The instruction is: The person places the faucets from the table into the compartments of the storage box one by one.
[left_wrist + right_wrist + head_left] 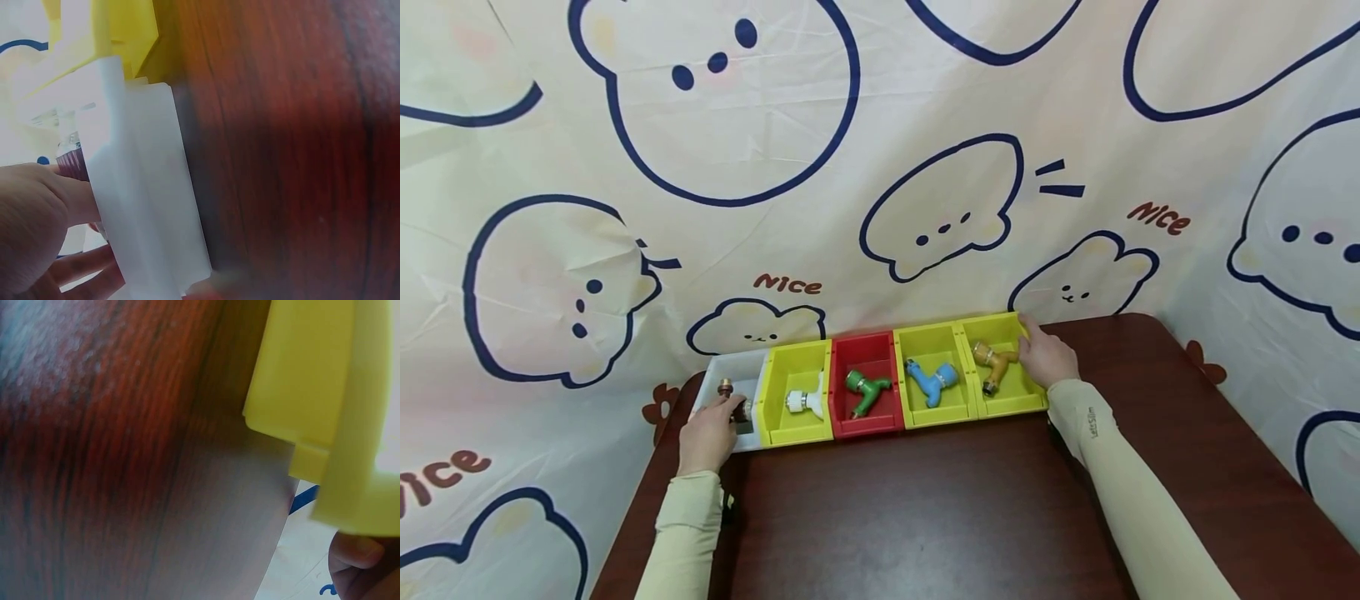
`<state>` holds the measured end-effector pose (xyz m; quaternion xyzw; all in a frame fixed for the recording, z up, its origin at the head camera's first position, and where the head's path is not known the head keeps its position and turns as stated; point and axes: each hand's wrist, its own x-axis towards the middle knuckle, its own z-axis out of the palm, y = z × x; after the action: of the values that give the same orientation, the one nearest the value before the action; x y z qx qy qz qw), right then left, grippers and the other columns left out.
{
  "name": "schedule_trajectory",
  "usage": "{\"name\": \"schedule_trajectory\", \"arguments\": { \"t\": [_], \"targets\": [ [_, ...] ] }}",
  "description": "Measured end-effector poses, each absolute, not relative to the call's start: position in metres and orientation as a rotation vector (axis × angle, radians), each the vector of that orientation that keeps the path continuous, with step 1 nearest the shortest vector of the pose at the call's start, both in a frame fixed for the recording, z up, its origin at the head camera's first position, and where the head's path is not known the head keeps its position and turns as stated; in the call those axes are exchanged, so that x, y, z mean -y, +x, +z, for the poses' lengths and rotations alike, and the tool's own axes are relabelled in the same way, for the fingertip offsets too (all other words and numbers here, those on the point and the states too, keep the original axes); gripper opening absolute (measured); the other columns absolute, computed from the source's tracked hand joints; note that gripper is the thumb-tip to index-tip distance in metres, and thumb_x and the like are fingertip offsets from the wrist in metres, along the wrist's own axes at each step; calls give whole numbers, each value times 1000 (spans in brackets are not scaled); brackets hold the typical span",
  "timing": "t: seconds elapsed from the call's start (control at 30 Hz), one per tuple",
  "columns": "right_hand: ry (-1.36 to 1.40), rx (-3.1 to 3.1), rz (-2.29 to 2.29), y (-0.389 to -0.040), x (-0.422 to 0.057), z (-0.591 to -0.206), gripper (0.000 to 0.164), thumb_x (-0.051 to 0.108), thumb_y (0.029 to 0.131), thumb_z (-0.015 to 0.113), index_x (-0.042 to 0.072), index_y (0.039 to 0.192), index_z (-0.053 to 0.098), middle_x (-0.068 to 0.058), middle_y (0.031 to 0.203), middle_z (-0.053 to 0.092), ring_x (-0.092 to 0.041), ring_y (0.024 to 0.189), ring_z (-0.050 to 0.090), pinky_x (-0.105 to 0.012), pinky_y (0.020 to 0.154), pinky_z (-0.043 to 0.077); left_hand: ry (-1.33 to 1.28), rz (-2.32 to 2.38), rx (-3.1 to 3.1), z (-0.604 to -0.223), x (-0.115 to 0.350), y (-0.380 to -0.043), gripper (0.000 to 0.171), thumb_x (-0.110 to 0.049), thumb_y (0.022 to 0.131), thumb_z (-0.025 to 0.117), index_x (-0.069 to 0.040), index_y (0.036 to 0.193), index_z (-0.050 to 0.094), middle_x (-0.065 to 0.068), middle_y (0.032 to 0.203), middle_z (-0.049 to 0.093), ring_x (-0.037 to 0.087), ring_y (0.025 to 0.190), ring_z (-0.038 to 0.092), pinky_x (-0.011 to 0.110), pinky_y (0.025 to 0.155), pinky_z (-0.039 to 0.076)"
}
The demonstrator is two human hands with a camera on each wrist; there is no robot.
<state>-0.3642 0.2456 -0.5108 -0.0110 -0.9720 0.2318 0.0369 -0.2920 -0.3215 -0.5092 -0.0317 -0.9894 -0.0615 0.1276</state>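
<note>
My left hand point(709, 435) reaches into the white bin point(741, 364) at the row's left end. Its fingers hold a dark brown faucet point(746, 411) with a brass end; the left wrist view shows the faucet's ribbed knob point(72, 164) behind the bin's front wall point(150, 187). At the other end, my right hand point(1051, 358) grips the side of the last yellow bin point(1026, 404). A curled fingertip point(362, 550) shows below that bin in the right wrist view. Beside this hand lies a yellow faucet point(997, 360), its right end partly covered.
Between the hands, a white faucet point(806, 402) lies in a yellow bin point(793, 354), a green faucet point(867, 390) in the red bin point(863, 346), and a blue faucet point(932, 382) in another yellow bin point(928, 337). The bins stand on a dark wooden table point(910, 517) before a printed cloth point(775, 250).
</note>
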Motion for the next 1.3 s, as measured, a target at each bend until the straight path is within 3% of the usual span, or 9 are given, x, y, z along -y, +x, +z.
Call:
{"name": "schedule_trajectory", "arguments": {
  "t": [0.5, 1.3],
  "targets": [
    [-30, 2983, 713, -367, -247, -511, 53, 30, 102, 33, 21, 153, 23, -7, 58, 49, -22, 48, 45, -36, 47, 36, -82, -178, 2951, -504, 317, -297, 40, 1, 79, 65, -10, 118, 64, 17, 108, 65, 38, 80, 63, 57, 68, 50],
    [-39, 3007, 713, -364, -247, -510, 53, 30, 102, 33, 20, 153, 23, -8, 60, 50, -23, 50, 46, -36, 50, 38, -40, -260, 3031, -508, 318, -303, 42, 2, 82, 56, -9, 122, 63, 20, 117, 64, 38, 90, 63, 57, 73, 49]
  ]
}}
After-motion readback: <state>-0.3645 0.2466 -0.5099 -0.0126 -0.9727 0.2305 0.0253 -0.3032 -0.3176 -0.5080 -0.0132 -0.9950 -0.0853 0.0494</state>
